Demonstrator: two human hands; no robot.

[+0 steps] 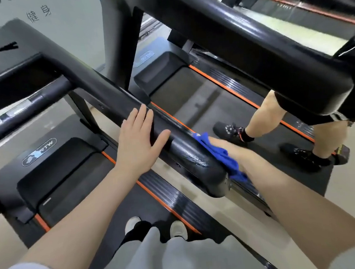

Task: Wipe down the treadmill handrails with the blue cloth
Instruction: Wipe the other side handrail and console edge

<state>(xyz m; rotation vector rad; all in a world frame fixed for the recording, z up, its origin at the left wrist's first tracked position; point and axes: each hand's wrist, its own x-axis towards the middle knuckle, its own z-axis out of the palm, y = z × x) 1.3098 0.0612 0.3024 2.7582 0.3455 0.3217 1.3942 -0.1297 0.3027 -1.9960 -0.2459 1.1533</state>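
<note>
Your left hand [138, 141] lay flat with fingers spread on the glossy black handrail [115, 101] at the centre of the frame. Your right hand [234, 153] sat just right of the rail's rounded end, pressing the crumpled blue cloth [220, 152] against its far side — whether its fingers were curled or spread, you could not tell. Another person's legs [261, 116] stood on the neighbouring treadmill belt [190, 95] — matte, dark, orange-edged — at the right.

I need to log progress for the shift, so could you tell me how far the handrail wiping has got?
Done: the rounded end of the black padded handrail glistens wet. In hand: the right hand presses the blue cloth against its far side while the left hand rests flat higher up. Left: the dry-looking stretch above the left hand and the other rails.
</note>
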